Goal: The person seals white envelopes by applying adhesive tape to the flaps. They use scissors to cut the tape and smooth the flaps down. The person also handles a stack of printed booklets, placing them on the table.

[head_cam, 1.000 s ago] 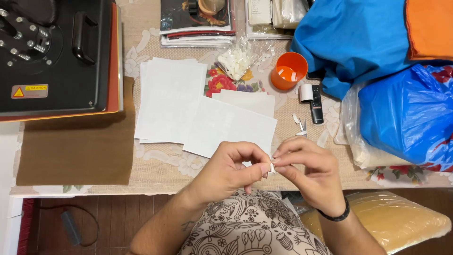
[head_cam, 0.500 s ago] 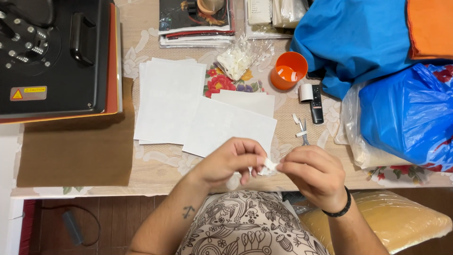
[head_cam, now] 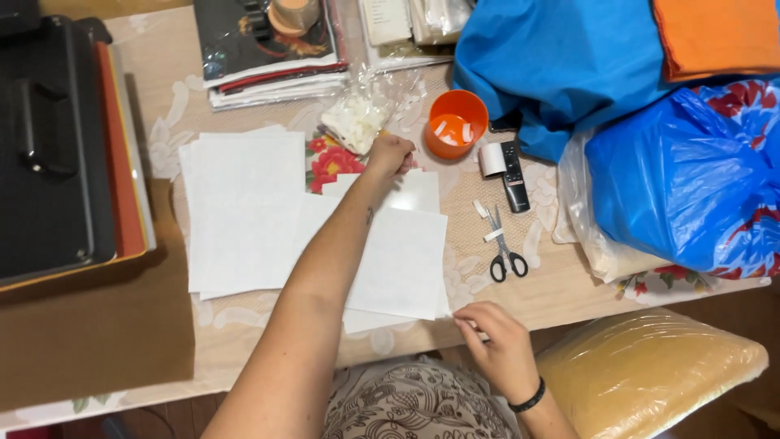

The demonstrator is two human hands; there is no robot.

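Reaching away from its partner, the left hand [head_cam: 392, 154] stretched out, fingers curled together just beside the orange cup [head_cam: 457, 123]; the right hand [head_cam: 496, 341] stayed near, pinching something too small to tell.

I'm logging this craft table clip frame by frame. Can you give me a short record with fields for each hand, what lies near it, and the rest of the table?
left hand: reaching out over the white sheets, beside the orange cup and a clear bag of small white pieces
right hand: at the table's near edge, pinching something small and pale
between hands: scissors
left side: black machine
right side: blue bags
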